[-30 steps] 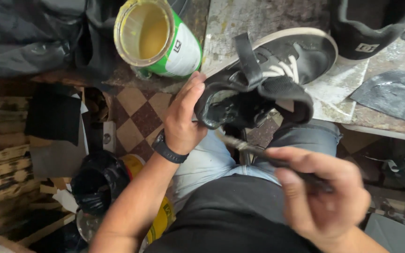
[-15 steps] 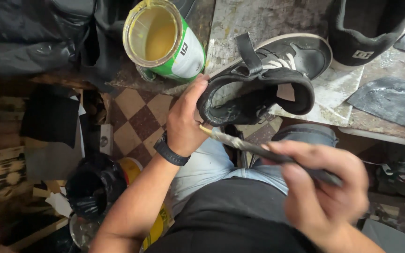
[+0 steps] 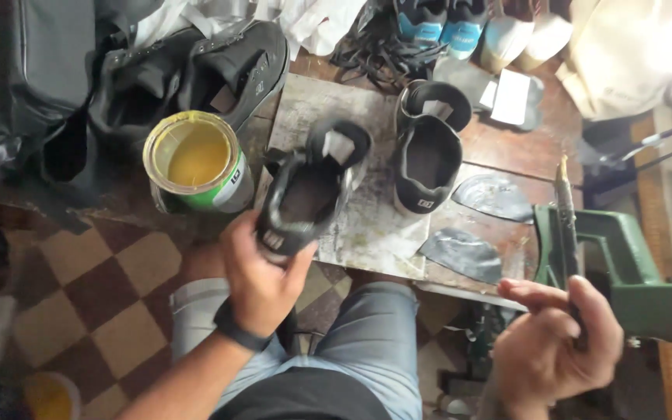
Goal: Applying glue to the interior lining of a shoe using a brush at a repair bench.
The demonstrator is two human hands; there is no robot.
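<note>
Presently left hand (image 3: 262, 284) clamps black sneaker (image 3: 305, 194) heel | right hand (image 3: 558, 350) fists glue brush (image 3: 565, 225) | risk: sneaker tips open glue can (image 3: 196, 167) just beside it

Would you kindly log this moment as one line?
left hand: grips black shoe by heel | right hand: holds brush upright | open glue can beside shoe

This is a shoe-repair workshop. A worn, stained wooden workbench (image 3: 523, 148) carries several black sneakers (image 3: 427, 159), loose grey insoles (image 3: 464, 253), a tangle of black laces (image 3: 375, 54) and an open green-and-white tin of yellow glue (image 3: 198, 167). A green metal stand (image 3: 624, 264) sits at the bench's edge, above a brown-and-cream checkered tile floor (image 3: 79, 288).
</note>
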